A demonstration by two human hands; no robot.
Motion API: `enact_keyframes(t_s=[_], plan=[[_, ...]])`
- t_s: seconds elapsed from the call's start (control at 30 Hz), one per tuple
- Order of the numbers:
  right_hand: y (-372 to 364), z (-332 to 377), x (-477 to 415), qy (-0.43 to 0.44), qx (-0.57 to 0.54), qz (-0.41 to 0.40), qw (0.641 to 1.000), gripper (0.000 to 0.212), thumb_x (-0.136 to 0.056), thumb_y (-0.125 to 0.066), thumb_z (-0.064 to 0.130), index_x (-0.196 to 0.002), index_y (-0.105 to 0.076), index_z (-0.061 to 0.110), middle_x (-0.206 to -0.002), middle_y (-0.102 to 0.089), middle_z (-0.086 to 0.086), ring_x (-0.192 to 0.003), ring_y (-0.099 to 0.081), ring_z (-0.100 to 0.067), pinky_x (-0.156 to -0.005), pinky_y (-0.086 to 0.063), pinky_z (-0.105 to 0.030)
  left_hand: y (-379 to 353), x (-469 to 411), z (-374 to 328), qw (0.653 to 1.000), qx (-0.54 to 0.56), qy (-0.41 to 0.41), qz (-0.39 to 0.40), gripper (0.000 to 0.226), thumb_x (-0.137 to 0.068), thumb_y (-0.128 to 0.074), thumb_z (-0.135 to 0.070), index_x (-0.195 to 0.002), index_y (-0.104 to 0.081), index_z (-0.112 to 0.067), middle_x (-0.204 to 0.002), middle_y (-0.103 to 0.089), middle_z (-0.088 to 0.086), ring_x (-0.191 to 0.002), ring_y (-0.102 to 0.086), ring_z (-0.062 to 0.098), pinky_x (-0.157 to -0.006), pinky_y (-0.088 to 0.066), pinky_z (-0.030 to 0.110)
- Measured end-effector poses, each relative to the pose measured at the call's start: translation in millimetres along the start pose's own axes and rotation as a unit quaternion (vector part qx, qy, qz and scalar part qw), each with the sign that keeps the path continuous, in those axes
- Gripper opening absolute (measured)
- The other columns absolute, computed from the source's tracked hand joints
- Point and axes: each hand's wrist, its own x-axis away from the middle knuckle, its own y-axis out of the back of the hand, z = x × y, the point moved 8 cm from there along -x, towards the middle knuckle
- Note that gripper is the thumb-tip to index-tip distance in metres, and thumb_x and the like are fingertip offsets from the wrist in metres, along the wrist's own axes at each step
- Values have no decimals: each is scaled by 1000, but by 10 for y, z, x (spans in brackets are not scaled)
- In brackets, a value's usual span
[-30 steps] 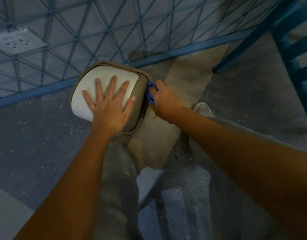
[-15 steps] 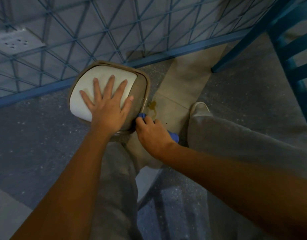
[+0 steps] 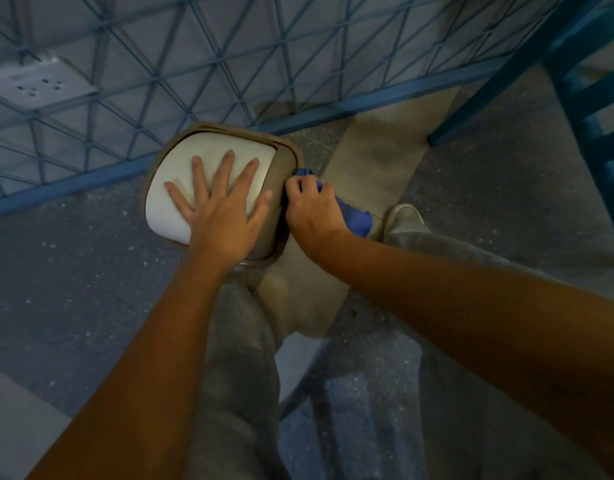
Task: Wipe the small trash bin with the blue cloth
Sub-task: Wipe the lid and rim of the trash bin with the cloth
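The small trash bin (image 3: pixel 281 164) is tan with a white lid and stands on the floor by a blue lattice fence. My left hand (image 3: pixel 222 209) lies flat on the white lid with its fingers spread. My right hand (image 3: pixel 312 209) grips the blue cloth (image 3: pixel 357 220) and holds it against the bin's right side, just below the rim. Most of the cloth is hidden under my fingers, and a bunch of it sticks out behind my wrist.
A blue lattice fence (image 3: pixel 229 64) runs behind the bin. Blue chair legs (image 3: pixel 582 109) stand at the right. A beige floor strip (image 3: pixel 378 161) passes beside the bin. My knees and a light shoe (image 3: pixel 404 216) are close below and right of the bin.
My right hand with the cloth slid down the bin's right side toward its near corner, then moved back up along that side. My left hand stayed flat on the lid.
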Motion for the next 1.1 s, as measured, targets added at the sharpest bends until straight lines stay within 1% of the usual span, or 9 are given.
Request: enact_keyframes(t_s=[0.13,0.37,0.47,0.53,0.6,0.67,0.73,0.9,1.1], plan=[[-13,-25,-51,-13,12,19,1000,45,-94,-40,10,-136,-32,-6,-140,-25,-21,-123,-34,-35,-92,-44,-42,-13,6,-12,1000,-5,9,11,52,-94,-25,-51,-144,-14,-39,-158,-2,-5,-144,14,29,-108,15,60],[-234,367,320,-19,-99,34,994,43,-96,-36,16,-136,-38,-2,-140,-29,-18,-120,-39,-31,-90,-43,-37,-23,0,-18,1000,-10,17,19,54,-95,-22,-51,-145,-10,-38,-158,0,-4,-143,15,31,-108,14,61],[-376,542,427,-81,-105,41,990,41,-76,-63,39,-111,-68,17,-113,-61,2,-91,-60,-14,-66,-48,-24,-19,9,-25,1000,-14,11,16,54,-94,-23,-51,-145,-11,-37,-158,-1,-4,-143,14,31,-108,13,62],[-344,527,435,-116,-151,62,980,39,-62,-74,42,-94,-75,19,-96,-67,6,-75,-62,-12,-56,-47,-23,-16,7,-25,1000,-16,9,17,54,-94,-23,-52,-145,-11,-38,-158,-1,-4,-144,14,31,-108,13,62],[-310,493,411,-125,-157,30,979,39,-76,-64,36,-107,-69,13,-111,-62,-2,-89,-60,-18,-66,-49,-27,-14,-8,-14,1000,-22,9,19,55,-94,-23,-52,-145,-10,-38,-158,-1,-4,-144,14,31,-108,13,62],[-318,490,351,-96,-154,23,983,40,-94,-40,20,-129,-49,2,-135,-41,-14,-113,-48,-28,-85,-46,-35,-24,-16,-10,999,-26,9,21,55,-94,-23,-53,-145,-9,-38,-158,-1,-4,-144,14,31,-108,13,62],[-260,347,253,-96,-194,6,976,40,-97,-31,11,-134,-38,-4,-142,-26,-20,-121,-38,-34,-93,-41,-40,-29,-13,-13,999,-26,11,21,55,-94,-24,-53,-145,-10,-39,-158,-1,-5,-144,14,31,-108,13,62],[-228,-33,-73,-127,-235,27,963,41,-97,-35,10,-137,-33,-1,-145,-22,-18,-126,-33,-33,-100,-37,-42,-22,-17,-14,1000,-17,15,19,55,-93,-25,-53,-145,-11,-39,-158,-1,-5,-144,14,31,-108,13,61],[-284,-508,-235,-158,-438,52,883,53,-89,-51,20,-137,-34,7,-138,-30,-19,-126,-35,-36,-101,-37,-39,-2,1,-32,1000,-26,15,6,58,-94,-24,-54,-146,-7,-34,-158,0,-3,-143,14,33,-107,13,62]])
